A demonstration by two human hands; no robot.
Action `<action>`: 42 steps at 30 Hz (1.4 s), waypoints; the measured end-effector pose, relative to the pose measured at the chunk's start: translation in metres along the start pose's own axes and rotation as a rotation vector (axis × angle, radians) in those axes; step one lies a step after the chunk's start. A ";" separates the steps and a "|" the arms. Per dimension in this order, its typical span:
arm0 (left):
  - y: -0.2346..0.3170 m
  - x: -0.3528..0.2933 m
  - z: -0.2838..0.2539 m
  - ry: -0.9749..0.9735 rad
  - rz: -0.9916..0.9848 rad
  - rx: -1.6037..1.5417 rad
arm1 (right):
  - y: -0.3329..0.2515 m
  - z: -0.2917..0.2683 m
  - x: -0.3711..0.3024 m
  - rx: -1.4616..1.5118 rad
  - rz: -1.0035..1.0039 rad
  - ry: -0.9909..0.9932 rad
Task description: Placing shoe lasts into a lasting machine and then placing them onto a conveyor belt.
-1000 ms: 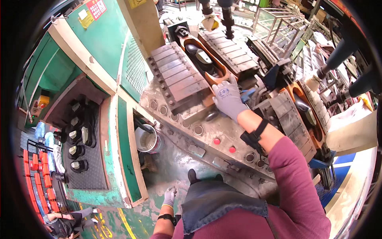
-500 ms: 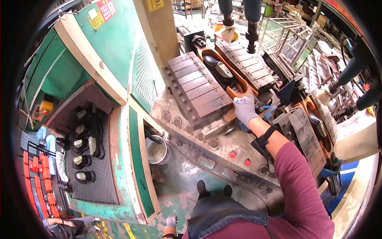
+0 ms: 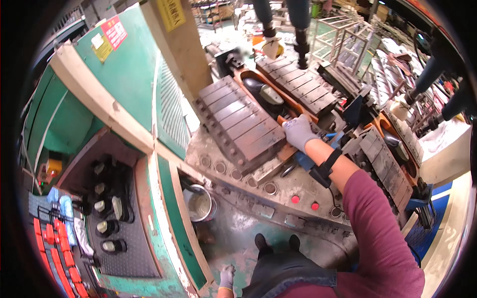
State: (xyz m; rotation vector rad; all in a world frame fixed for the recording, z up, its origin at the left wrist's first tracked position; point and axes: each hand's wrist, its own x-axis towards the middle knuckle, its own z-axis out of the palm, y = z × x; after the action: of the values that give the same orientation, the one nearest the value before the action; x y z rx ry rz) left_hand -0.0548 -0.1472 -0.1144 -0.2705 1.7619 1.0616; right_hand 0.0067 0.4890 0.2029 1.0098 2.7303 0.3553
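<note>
My right hand (image 3: 299, 133), in a pale grey glove, is at the near end of an orange pad (image 3: 313, 117) in a machine. Its fingers curl over that end, and the fingertips are partly hidden. Just beyond lies a black shoe (image 3: 259, 90) with a light sole patch, sole up between the orange walls. Slatted metal blocks (image 3: 243, 124) flank it on both sides. My left hand (image 3: 227, 276), also gloved, hangs low beside my apron with its fingers curled in; nothing shows in it.
Two red buttons (image 3: 295, 199) sit on the machine's front ledge. A second station with a dark shoe (image 3: 395, 145) stands at right. Left, several black shoes rest on a dark rack (image 3: 130, 253) in a green cabinet (image 3: 128, 64). A metal bucket (image 3: 210, 204) stands between. Dark cylinders (image 3: 300, 35) hang above.
The view has shifted slightly, moving the machine leftward in the picture. My left hand has come further up into view. My right hand stays at the orange pad's near end.
</note>
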 end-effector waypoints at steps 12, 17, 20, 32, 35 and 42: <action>0.016 -0.025 -0.012 -0.282 0.287 0.534 | 0.027 -0.027 -0.084 0.237 0.114 0.271; 0.040 -0.010 -0.005 -0.352 0.089 0.352 | 0.043 -0.007 -0.211 0.401 -0.110 0.341; 0.034 0.022 0.005 -0.209 0.419 0.541 | 0.039 0.032 -0.265 0.296 -0.158 0.715; 0.178 -0.097 0.158 -0.520 0.231 0.165 | 0.277 0.053 -0.366 0.569 0.837 0.451; 0.308 -0.195 0.245 -0.852 0.524 0.312 | 0.365 0.135 -0.413 0.355 0.820 0.464; 0.513 -0.195 0.348 -0.438 1.170 -0.046 | 0.337 0.131 -0.381 0.483 0.750 0.547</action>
State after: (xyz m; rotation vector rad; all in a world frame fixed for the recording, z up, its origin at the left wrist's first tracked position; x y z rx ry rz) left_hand -0.0550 0.3623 0.2891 1.0226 1.4221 1.7738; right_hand 0.5318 0.5058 0.2200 2.3853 2.8227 0.0670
